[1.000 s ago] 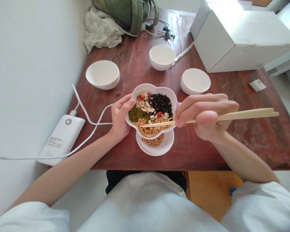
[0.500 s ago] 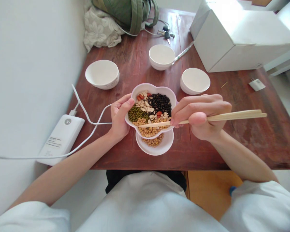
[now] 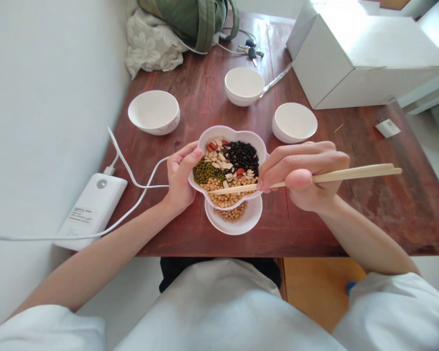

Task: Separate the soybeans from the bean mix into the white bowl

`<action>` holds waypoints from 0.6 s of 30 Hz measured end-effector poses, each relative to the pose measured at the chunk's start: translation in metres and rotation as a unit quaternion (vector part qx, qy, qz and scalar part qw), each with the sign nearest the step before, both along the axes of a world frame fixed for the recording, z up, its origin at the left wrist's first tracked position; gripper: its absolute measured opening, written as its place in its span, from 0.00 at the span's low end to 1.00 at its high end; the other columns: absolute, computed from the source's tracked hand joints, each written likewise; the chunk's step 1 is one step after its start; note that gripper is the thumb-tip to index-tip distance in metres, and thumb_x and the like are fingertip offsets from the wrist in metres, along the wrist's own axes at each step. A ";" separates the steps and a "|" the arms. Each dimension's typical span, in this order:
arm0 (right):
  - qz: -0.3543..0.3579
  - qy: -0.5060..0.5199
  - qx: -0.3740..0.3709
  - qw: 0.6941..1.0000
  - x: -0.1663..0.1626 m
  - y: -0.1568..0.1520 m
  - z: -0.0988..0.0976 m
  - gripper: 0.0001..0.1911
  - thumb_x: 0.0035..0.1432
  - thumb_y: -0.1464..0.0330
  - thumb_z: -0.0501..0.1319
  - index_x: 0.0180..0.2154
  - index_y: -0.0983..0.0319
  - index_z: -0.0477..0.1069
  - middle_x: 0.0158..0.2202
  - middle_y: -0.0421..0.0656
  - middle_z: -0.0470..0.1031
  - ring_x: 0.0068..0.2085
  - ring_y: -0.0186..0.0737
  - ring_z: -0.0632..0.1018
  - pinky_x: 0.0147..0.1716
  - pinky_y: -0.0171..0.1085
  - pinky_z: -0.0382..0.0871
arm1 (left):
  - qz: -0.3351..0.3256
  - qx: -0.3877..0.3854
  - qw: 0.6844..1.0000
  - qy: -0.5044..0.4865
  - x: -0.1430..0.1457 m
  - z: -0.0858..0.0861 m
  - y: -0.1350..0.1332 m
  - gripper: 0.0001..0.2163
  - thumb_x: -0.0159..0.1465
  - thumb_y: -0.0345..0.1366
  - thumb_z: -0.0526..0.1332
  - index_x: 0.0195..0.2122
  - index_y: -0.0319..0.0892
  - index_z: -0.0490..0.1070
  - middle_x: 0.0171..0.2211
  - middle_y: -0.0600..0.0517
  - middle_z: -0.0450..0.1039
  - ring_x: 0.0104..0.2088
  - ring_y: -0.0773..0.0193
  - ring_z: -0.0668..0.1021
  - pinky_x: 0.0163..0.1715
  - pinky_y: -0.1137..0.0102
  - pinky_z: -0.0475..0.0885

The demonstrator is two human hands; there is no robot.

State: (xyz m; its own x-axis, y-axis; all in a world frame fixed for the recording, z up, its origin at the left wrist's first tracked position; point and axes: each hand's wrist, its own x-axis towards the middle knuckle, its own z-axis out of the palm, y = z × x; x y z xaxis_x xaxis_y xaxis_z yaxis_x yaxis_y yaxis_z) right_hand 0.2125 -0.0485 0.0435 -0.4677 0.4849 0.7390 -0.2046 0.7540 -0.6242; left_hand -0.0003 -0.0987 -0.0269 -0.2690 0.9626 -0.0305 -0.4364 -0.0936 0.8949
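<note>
My left hand (image 3: 179, 178) grips the rim of a white flower-shaped bowl (image 3: 234, 130), which is divided into sections of beans and seeds. It holds green mung beans (image 3: 204, 172), black beans (image 3: 243, 157), yellow soybeans (image 3: 225, 199), pale seeds (image 3: 215, 158) and red beans (image 3: 212, 145). My right hand (image 3: 302, 175) holds wooden chopsticks (image 3: 351, 174), their tips lying across the soybeans. Partly under the bowl's near edge sits a white dish (image 3: 254, 219) with soybeans (image 3: 231, 213) in it.
Several white bowls (image 3: 244, 86) stand on the reddish wooden table (image 3: 300, 229), all showing pale insides. A white power bank (image 3: 89, 212) with a cable lies at left. A white box (image 3: 354, 63), keys (image 3: 251, 52), a green bag (image 3: 193, 17) and a small charger (image 3: 388, 128) lie beyond.
My right hand and the chopsticks have shifted slightly left since a second ago. My left hand still grips the bowl.
</note>
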 end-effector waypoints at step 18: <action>0.012 -0.005 -0.015 1.000 0.003 -0.001 -0.002 0.25 0.74 0.58 0.62 0.26 0.62 0.81 0.26 0.42 0.82 0.28 0.32 0.83 0.24 0.30 0.73 | 0.000 0.004 1.000 -0.023 0.000 0.001 -0.001 0.11 0.62 0.45 0.73 0.39 0.42 0.85 0.38 0.46 0.85 0.48 0.46 0.86 0.40 0.63 0.84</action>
